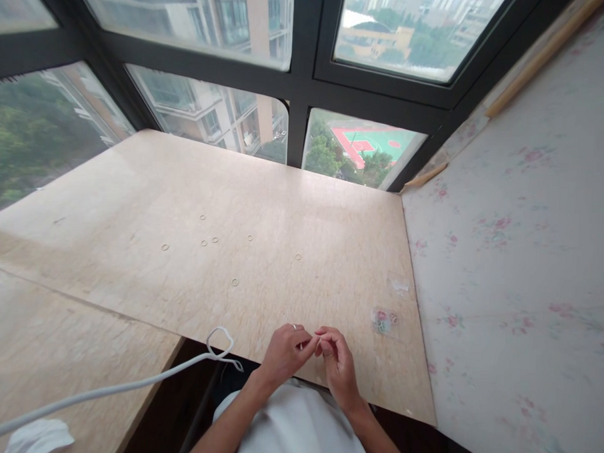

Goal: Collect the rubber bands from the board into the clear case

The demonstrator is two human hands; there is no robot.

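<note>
Hands (285, 351) (340, 370) before rings (235, 282) (pale, thin)

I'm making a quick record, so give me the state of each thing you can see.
Left hand, fingers bent, tips near the right's
Right hand, fingers bent, any held thing unclear
Seven small rings, lying scattered
Clear box, coloured contents showing, lid unclear
White cable, looped at its end
White tissue, crumpled
Upper right window, looks shut

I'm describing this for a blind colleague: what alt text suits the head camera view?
A person's left hand and right hand are held close together at the near edge of a pale ledge; anything between them is unclear. Seven thin rings lie scattered beyond, a clear container of small coloured items sits to the right, and dark-framed windows stand behind.
</note>
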